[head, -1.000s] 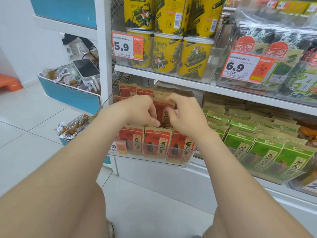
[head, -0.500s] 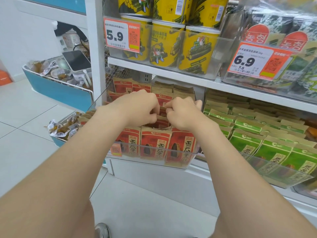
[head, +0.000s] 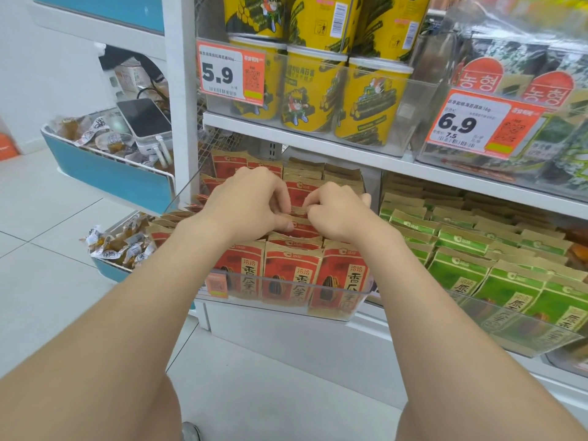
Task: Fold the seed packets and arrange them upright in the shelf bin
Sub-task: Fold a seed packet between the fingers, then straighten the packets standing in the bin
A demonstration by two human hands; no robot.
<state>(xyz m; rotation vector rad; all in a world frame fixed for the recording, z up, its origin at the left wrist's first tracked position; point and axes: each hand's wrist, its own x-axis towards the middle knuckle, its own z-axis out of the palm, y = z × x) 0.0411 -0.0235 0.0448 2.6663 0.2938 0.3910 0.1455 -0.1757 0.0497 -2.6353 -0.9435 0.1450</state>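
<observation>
Red sunflower-seed packets (head: 291,275) mostly upright in clear shelf bin (head: 331,313), frame centre. Left hand (head: 251,203) and right hand (head: 337,211) pinch one mid-row packet top (head: 299,212); folding appears unfinished.

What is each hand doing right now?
Left hand: pinches the top of a red packet.
Right hand: pinches the same packet.

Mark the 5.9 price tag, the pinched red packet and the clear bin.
5.9 price tag (head: 222,74): head view, white number field.
pinched red packet (head: 299,212): head view, top edge.
clear bin (head: 334,313): head view, front wall.
</observation>
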